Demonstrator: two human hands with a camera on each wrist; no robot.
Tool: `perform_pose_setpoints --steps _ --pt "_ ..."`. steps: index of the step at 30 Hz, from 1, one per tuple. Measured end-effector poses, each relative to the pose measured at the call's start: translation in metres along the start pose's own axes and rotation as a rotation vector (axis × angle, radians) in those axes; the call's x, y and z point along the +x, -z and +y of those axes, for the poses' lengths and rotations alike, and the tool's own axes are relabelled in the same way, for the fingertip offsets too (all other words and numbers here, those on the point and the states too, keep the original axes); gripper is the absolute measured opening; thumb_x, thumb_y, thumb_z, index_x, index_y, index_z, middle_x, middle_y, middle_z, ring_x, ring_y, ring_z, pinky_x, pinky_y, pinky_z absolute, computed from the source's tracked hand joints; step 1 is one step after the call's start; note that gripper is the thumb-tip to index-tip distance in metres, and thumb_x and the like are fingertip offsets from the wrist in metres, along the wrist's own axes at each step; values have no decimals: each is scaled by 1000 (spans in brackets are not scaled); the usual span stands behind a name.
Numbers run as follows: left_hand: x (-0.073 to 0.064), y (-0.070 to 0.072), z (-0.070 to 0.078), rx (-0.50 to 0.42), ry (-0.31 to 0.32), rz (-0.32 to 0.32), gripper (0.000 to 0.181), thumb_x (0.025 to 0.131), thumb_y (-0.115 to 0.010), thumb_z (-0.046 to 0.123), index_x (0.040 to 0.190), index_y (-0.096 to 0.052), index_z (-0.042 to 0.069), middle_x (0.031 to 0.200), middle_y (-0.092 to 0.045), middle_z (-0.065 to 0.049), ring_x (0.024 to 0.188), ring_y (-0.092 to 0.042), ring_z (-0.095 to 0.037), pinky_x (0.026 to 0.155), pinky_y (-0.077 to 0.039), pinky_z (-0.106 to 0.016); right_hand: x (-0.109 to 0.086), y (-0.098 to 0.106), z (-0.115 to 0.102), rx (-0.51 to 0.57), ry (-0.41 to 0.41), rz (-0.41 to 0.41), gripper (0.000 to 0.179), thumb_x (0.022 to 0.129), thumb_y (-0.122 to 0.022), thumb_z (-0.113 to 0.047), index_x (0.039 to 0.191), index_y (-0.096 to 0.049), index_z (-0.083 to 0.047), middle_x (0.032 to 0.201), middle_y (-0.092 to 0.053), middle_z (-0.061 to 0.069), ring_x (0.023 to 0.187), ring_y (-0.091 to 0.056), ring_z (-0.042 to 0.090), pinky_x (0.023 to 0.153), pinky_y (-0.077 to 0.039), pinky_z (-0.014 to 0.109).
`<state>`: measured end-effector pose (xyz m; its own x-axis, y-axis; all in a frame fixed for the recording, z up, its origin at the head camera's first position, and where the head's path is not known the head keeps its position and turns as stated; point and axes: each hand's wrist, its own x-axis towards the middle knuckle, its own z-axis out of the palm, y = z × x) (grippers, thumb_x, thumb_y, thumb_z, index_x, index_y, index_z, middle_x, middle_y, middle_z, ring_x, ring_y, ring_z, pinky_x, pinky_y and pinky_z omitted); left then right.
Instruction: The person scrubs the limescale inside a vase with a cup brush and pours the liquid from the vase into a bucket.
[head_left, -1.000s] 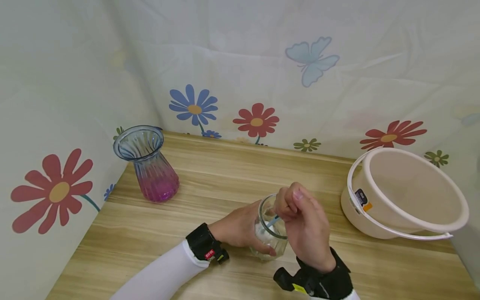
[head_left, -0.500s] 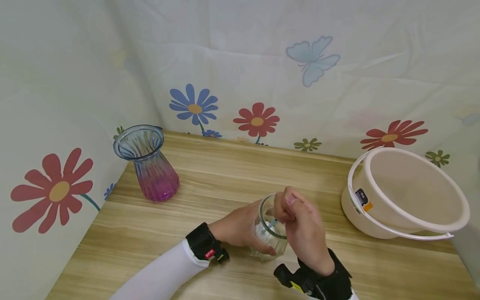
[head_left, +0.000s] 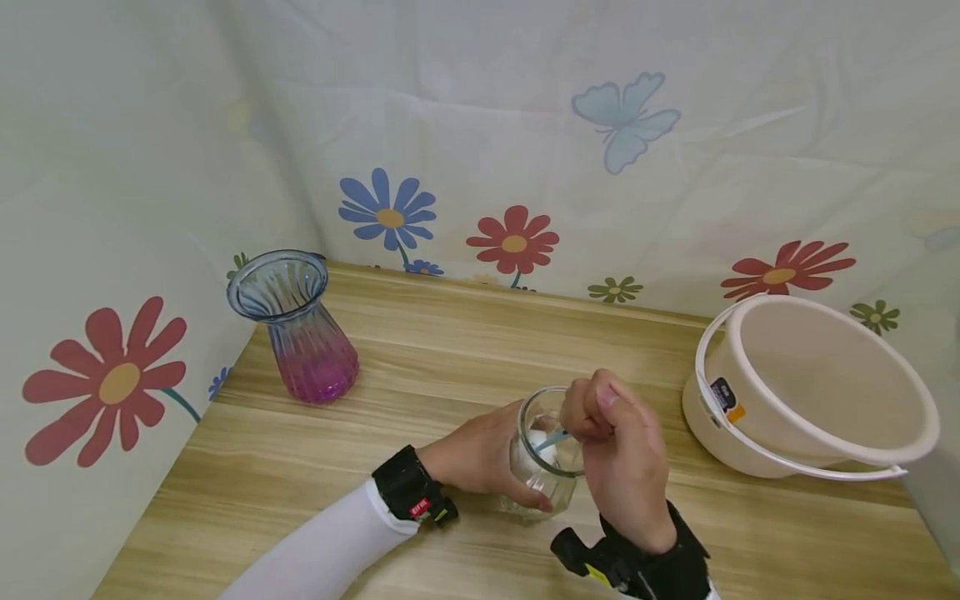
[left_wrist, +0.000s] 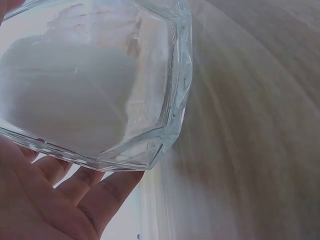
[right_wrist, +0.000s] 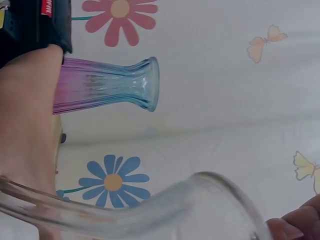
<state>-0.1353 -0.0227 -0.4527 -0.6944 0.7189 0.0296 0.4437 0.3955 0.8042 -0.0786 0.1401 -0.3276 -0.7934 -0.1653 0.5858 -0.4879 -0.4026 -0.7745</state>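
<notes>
A clear glass jar [head_left: 536, 496] with faceted sides stands on the table, and my left hand [head_left: 476, 454] grips it around the side. In the left wrist view, fingers [left_wrist: 107, 197] curl against the glass [left_wrist: 182, 75], and a pale, blurred mass [left_wrist: 70, 95] shows inside. My right hand [head_left: 622, 454] is over the jar's rim, its fingers curled around what looks like a bottle brush [head_left: 552, 440] with a light blue stem and a white head down in the jar. The handle's top is hidden in the fist. The right wrist view shows the jar's mouth [right_wrist: 220, 200] up close.
A ribbed glass vase [head_left: 318, 367], blue fading to pink, stands at the back left. To the right is a cream bucket [head_left: 712, 433] with its handle hanging down in front. Behind the wooden table [head_left: 450, 333] hangs a flower-printed curtain [head_left: 450, 100].
My right hand dips slightly left and down, then comes back up and right with the brush. The stem now leans more to the right; the left hand and jar stay put.
</notes>
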Motion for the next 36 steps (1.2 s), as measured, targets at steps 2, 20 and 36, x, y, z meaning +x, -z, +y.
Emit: perform_pose_setpoints --steps 2,20,36 --pt "-1 0 0 1 6 2 99 64 -93 62 144 -43 31 128 -55 15 110 -58 -5 89 -50 -21 1 3 -4 27 6 15 34 103 -12 5 74 -26 -5 68 -22 3 58 -22 17 56 -15 35" --pt "-1 0 0 0 -52 17 104 65 -93 58 149 -37 33 131 -54 16 119 -57 -5 99 -50 -26 8 27 -38 510 174 89 31 102 -10 -10 73 -21 -7 66 -23 1 57 -22 15 57 -18 27" --pt "-1 2 1 -41 17 -4 98 63 -94 60 142 -45 30 130 -57 14 111 -58 -4 92 -51 -22 6 9 -1 238 74 18 33 101 -6 0 74 -23 -8 67 -22 0 58 -23 15 57 -15 32"
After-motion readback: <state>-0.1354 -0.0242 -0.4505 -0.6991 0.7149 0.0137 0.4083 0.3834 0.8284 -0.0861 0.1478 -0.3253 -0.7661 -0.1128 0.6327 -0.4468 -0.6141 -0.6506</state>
